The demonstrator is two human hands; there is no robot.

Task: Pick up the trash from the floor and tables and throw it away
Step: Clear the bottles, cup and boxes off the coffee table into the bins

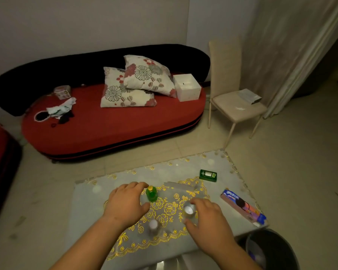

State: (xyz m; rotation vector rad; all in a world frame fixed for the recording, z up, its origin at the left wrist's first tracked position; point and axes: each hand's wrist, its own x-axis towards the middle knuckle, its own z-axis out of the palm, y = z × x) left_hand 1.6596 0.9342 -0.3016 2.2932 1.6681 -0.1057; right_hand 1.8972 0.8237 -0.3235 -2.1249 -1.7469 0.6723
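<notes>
1. Two hands are out over the low bench [86, 193] with its gold-embroidered cloth. The left hand [125, 203] curls beside the green bottle [151, 193], fingers apart and not yet closed on it.
2. The right hand [207, 223] wraps its grip around a clear bottle [188, 210], thumb below and fingers above; it looks closed on it, though the far side is hidden.
3. A third clear bottle [153, 227] stands between the forearms, untouched.
4. Also on the bench: a green box [208, 175] near the far edge and a long blue biscuit packet [242, 206] near the right edge.
5. Small plastic bottles like these are probably light and a little slick; taking them round the body below the cap seems safest, since a hard squeeze could crumple them.
6. The dark bin [271, 248] sits on the floor just beside the bench's near right corner, close to the right arm.
</notes>
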